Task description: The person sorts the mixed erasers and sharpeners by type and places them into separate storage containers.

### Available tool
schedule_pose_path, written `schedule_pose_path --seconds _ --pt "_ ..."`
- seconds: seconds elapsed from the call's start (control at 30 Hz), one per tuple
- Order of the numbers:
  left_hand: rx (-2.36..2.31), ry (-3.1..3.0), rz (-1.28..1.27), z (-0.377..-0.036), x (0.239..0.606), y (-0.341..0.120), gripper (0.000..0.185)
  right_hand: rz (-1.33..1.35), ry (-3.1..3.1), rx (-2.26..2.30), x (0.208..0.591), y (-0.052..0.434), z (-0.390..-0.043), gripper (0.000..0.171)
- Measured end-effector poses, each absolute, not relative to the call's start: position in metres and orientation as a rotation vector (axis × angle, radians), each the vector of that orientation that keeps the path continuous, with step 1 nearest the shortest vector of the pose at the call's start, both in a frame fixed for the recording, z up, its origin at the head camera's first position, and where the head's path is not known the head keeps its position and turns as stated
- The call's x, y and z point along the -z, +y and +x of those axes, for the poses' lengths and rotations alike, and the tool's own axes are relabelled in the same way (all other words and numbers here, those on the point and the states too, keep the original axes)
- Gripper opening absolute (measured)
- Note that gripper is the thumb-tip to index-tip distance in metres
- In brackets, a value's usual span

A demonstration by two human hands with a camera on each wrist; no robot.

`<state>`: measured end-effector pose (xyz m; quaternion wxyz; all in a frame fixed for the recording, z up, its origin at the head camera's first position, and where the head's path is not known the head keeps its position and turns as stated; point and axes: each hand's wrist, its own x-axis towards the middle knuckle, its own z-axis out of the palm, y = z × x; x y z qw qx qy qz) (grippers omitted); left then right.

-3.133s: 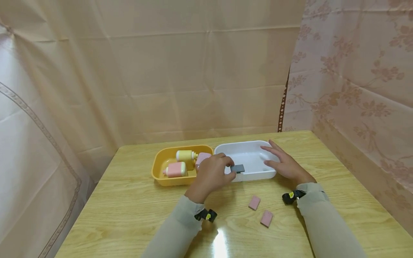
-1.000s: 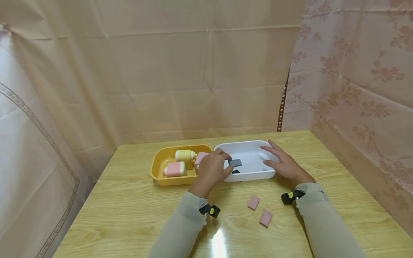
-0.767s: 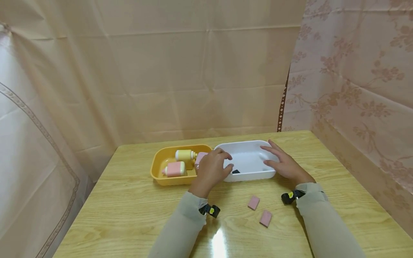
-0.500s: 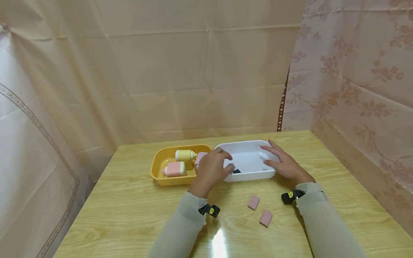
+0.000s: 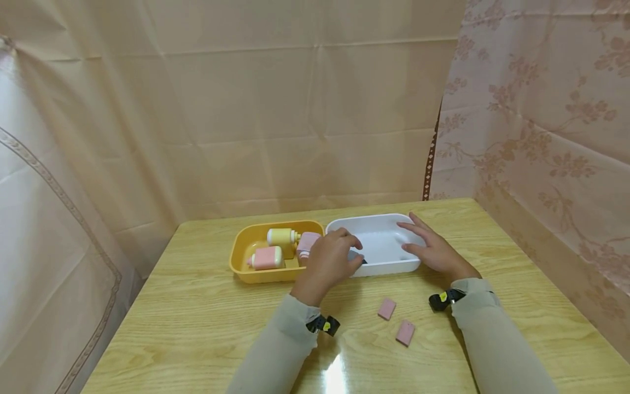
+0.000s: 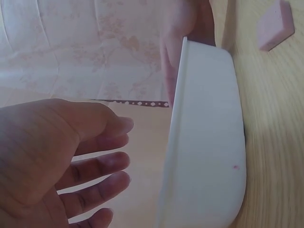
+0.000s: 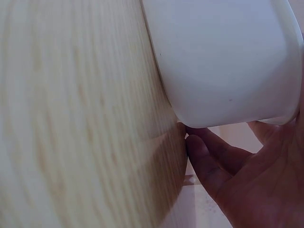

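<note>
A wooden table [image 5: 197, 306] is seen with a white tub [image 5: 381, 227] beside a yellow tub [image 5: 246, 241] in which small bottles [image 5: 268, 258] are held. The white tub's right end is cupped by the right hand [image 5: 433, 251], fingers spread. The left hand [image 5: 327, 262] is held over its near rim, fingers relaxed, nothing gripped. Two pink tiles [image 5: 387, 309] are laid nearby.

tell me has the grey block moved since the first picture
Yes. It went from the left hand at the white tray's near rim into the tray, where only a dark sliver shows past the fingers.
</note>
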<state>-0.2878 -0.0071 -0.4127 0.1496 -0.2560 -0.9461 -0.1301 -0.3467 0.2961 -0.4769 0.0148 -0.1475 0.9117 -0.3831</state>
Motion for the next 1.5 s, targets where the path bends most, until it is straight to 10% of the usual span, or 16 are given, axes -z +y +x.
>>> schedule_pose_path --seconds 1.5 --pt "0.134 -2.765 -1.108 -0.265 0.427 0.029 0.022 -0.462 2.836 1.196 0.475 0.296 -0.345 0.06"
